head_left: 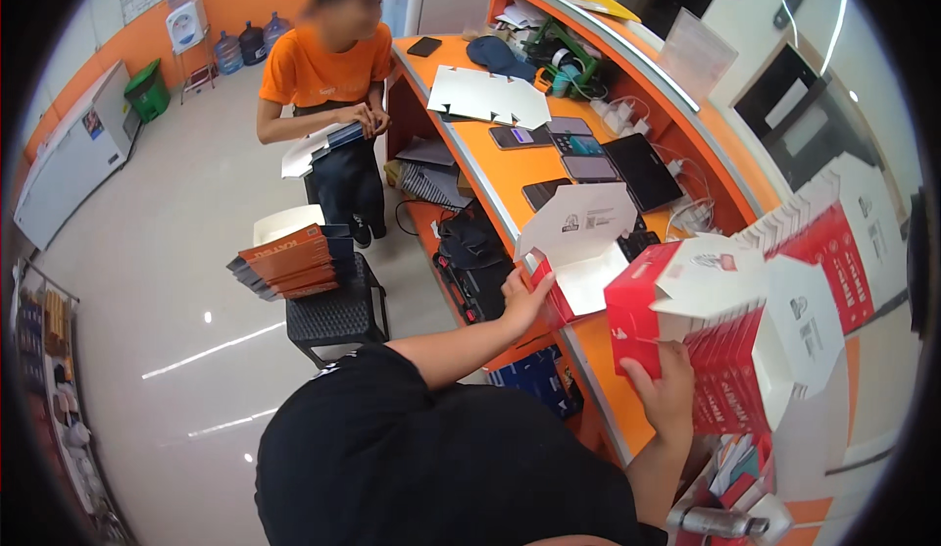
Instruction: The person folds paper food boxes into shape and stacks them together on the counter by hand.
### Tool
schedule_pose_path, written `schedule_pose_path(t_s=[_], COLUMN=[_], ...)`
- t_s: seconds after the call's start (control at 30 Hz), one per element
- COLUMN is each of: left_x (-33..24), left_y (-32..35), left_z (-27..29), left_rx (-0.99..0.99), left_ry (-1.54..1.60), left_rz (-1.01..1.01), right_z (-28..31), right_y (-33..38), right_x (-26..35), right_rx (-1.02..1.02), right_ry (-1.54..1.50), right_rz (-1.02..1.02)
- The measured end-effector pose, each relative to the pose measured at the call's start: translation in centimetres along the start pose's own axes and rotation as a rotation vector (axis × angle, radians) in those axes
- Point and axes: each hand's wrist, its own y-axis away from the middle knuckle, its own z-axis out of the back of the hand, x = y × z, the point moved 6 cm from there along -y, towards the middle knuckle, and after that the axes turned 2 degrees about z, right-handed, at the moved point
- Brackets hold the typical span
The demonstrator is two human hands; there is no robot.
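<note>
A single red and white paper food box (586,286) with its lid flap raised stands on the orange counter in front of me. My left hand (527,301) is closed on its left red side, the thumb along the upper edge. To its right is a nested stack of red and white paper food boxes (720,374), tilted, with white flaps sticking out. My right hand (667,389) grips the near left side of that stack, thumb on the red wall; its other fingers are partly hidden. Another nested stack of red boxes (828,252) is farther right.
Phones (520,137), a dark tablet (645,172), cables and a flat white cardboard sheet (488,95) lie on the counter (480,169). Left of it, a seated person (328,75) holds a dark folded carton. A black stool (338,316) bears nested orange boxes (294,262).
</note>
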Motion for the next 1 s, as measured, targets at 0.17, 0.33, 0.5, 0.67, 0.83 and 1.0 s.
schedule_pose_path(t_s=[0.17, 0.33, 0.5, 0.67, 0.83, 1.0], left_x=[-6.5, -9.6, -7.4, -7.1, -6.8, -7.2], left_y=[5.6, 6.4, 5.5, 6.1, 5.8, 6.2], left_z=[2.1, -0.7, -2.9, -3.8, -4.7, -5.0], left_rx=[0.217, 0.196, 0.216, 0.381, 0.472, 0.401], left_ry=[-0.407, -1.015, -1.121, -0.930, -0.839, -0.727], left_rz=[-0.805, -1.287, -1.236, -1.251, -1.213, -1.252], right_z=[-1.1, -4.0, -7.3, -8.9, -9.8, -9.9], right_y=[-4.0, -7.6, -7.8, -6.9, -5.5, -4.2], right_x=[-2.7, -4.0, -7.0, -8.7, -10.4, -10.1], right_rx=[0.021, 0.143, 0.129, 0.118, 0.016, -0.115], right_ry=[0.118, 0.018, -0.062, 0.080, 0.077, 0.310], right_rz=[-0.031, 0.012, 0.048, 0.119, 0.201, 0.210])
